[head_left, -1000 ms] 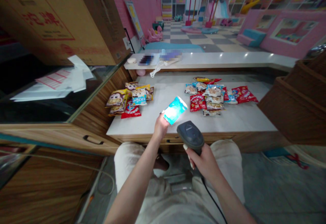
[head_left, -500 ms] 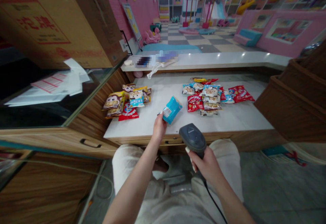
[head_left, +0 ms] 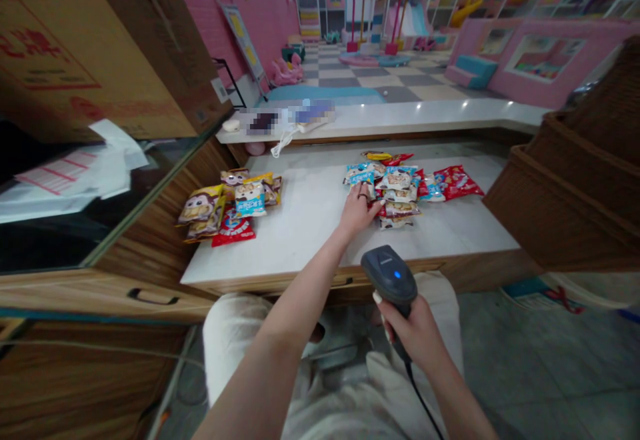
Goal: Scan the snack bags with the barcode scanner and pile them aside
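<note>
From the head view, the left hand (head_left: 356, 213) lies open with its fingers (head_left: 363, 190) spread on the right heap of shiny plastic snack bags (head_left: 400, 187), the right hand (head_left: 415, 333) grips a black plastic barcode scanner (head_left: 389, 275) near the counter edge, and a left heap of shiny snack bags (head_left: 225, 208) sits well apart on the white stone counter (head_left: 300, 247), so two heaps are there to see and no bag is held

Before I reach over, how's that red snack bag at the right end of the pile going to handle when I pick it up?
Probably light and floppy: the red snack bag lies flat and creased rather than holding a firm shape. Its glossy film looks slippery, so it may skid away from the snack pile if pushed. Rolling seems unlikely.
</note>
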`<state>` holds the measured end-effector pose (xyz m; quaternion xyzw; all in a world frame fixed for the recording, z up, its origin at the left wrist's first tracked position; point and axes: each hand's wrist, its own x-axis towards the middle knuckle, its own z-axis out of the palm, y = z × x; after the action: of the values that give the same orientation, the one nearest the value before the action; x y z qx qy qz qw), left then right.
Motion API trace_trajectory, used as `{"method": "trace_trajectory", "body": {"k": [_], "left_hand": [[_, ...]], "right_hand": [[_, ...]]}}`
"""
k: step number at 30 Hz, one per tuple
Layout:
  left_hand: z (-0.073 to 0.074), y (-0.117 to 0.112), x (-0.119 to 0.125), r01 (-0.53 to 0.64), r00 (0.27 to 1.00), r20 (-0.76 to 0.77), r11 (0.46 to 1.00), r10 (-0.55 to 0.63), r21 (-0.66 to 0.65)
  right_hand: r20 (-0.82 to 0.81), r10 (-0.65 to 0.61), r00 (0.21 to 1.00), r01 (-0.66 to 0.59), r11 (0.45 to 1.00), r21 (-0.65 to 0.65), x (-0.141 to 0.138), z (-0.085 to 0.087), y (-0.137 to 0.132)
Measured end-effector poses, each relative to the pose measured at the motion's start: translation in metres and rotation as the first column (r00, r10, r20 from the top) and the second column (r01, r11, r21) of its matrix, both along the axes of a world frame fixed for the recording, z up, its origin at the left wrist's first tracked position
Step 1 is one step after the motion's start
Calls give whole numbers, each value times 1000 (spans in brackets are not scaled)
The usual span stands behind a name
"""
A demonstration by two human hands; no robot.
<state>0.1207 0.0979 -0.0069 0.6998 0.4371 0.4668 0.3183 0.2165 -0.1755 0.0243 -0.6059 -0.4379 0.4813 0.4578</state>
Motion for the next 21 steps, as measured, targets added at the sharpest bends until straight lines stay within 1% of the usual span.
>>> {"method": "trace_trajectory", "body": {"k": [3, 6, 9, 11, 13, 15, 16, 18, 19, 21], "left_hand": [[-7, 0, -1, 26, 996, -83, 999, -23, 32], [-6, -6, -19, 14, 996, -92, 998, -8, 59], [-3, -19, -53, -32, 994, -102, 996, 40, 79], [-1, -31, -83, -91, 987, -124, 991, 103, 96], [2, -42, -118, -179, 971, -139, 976, 196, 128], [6, -51, -155, -288, 933, -172, 943, 316, 168], [9, -54, -173, -344, 901, -210, 920, 379, 186], [15, -56, -205, -443, 814, -315, 872, 488, 207], [18, -56, -218, -482, 766, -371, 851, 525, 208], [21, -54, -237, -538, 688, -460, 820, 561, 195]], "right_hand": [[23, -4, 1000, 4, 1000, 9, 6, -3, -1], [23, 47, 999, -47, 999, 12, 6, -3, 0], [21, 83, 996, -83, 996, 25, 0, -3, 0], [19, 96, 995, -96, 995, 30, -4, -3, 0], [18, 123, 992, -123, 992, 23, -8, -4, 0], [18, 158, 987, -158, 987, 16, -10, -6, 2], [17, 177, 984, -177, 984, 13, -11, -6, 3], [15, 195, 981, -195, 981, 12, -14, -8, 5], [16, 198, 980, -198, 980, 11, -15, -8, 5], [19, 196, 980, -196, 981, 10, -20, -7, 5]]}}
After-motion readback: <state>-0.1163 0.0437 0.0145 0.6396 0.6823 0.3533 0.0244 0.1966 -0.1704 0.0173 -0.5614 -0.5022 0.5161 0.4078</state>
